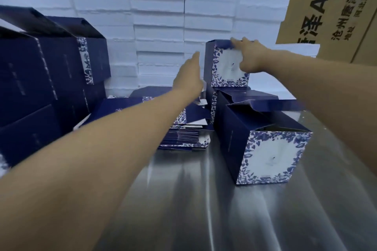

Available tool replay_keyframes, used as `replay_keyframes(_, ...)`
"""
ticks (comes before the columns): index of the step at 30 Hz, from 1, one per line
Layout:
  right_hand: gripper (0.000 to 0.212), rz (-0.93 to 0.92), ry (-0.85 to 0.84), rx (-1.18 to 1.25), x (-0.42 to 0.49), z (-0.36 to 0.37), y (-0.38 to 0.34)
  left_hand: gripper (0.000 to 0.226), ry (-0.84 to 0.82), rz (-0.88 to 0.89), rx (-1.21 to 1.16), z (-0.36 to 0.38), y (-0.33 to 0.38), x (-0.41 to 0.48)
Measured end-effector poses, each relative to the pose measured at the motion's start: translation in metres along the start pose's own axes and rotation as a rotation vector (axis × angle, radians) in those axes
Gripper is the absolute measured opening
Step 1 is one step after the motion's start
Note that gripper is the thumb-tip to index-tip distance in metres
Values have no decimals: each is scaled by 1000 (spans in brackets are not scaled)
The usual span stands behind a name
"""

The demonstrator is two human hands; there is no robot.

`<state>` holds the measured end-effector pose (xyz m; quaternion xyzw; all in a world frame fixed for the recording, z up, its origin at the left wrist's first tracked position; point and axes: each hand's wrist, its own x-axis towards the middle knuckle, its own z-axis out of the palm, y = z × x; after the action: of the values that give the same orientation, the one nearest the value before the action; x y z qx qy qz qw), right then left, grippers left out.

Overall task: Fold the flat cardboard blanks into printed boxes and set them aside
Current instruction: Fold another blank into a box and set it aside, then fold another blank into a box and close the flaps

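Reaching forward, the right hand (252,57) grips the top box (228,65), fingers over its upper edge and thumb on its printed front; this box sits on another folded box behind the near box (265,146). The left hand (188,75) hangs with straight fingers just left of it, holding nothing, above the pile of flat blanks (181,132) on the metal table (204,210).
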<state>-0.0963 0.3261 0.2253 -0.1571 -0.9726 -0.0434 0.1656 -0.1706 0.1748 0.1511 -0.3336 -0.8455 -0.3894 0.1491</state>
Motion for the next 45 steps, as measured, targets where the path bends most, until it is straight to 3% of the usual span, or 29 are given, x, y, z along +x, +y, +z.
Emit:
replay_keyframes(3, 61, -72, 239, 223, -40, -27, -31, 69, 18, 34, 11, -17, -16, -61)
replay_keyframes(6, 46, -108, 461, 621, -89, -37, -82, 52, 93, -9, -54, -22, -21, -119)
replay_keyframes(8, 32, -103, 410, 904, -136, -22, -124, 34, 139, -103, -122, -26, -15, -160)
replay_keyframes(12, 18, 120, 189, 1106, -214, 49, -183, 22, 121, -252, -37, -36, -14, -224)
replay_keyframes(14, 29, 300, 195, 1244, -238, 82, -193, 10, 125, -272, 22, -35, -27, -251)
replay_keyframes(16, 41, 374, 214, 1310, -251, 106, -200, 26, 177, -339, -22, -34, -38, -269)
replay_keyframes(19, 39, 313, 200, 1287, -252, 123, -206, 41, 249, -398, -159, -36, -41, -274)
replay_keyframes(24, 31, 306, 255, 1172, -232, 136, -199, 43, 194, -439, -182, -37, -40, -270)
replay_keyframes(29, 25, 115, 427, 631, -200, 144, -187, 44, 183, -427, -211, -33, -44, -265)
replay_keyframes(31, 39, -18, 429, 430, -183, 152, -178, 43, 179, -404, -214, -29, -47, -263)
replay_keyframes(33, 54, -41, 371, 329, -167, 159, -172, 42, 165, -411, -205, -26, -50, -260)
replay_keyframes(39, 59, -76, 223, 308, -134, 174, -164, 40, 184, -454, -190, -19, -53, -254)
replay_keyframes(45, 44, -169, 313, 332, -121, 174, -163, 40, 197, -421, -195, -16, -55, -253)
